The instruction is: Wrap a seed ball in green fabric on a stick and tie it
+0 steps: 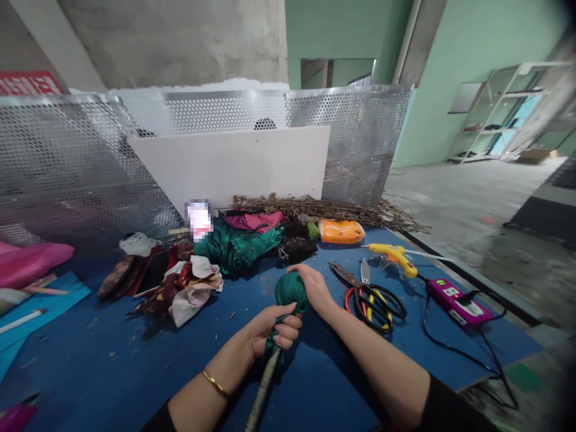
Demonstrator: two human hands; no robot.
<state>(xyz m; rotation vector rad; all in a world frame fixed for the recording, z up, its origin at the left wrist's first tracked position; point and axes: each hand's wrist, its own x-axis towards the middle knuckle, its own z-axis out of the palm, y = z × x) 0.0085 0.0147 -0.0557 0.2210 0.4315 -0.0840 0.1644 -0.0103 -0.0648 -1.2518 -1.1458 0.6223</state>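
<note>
Person's attire: black sleeves on both arms, the left (159,420) ending at seven o'clock, the right (452,408) at five o'clock; a smooth, narrow, gold-coloured bangle (216,384) encircles the left wrist.

Opens wide over the bare blue tabletop (112,375) left of the left forearm (216,375), up to crumpled white cloth (191,300) and a blue sheet (67,303); leaves room between forearms too, split by the wrapped rod (263,387). Tightens beside the right forearm (382,363), close against scissors (355,283), then glue gun (407,267), power strip (456,302) and looping cable (454,349). Runs ahead into heaped green cloth (238,246), dry stems (315,208) and a white board (243,162)
</note>
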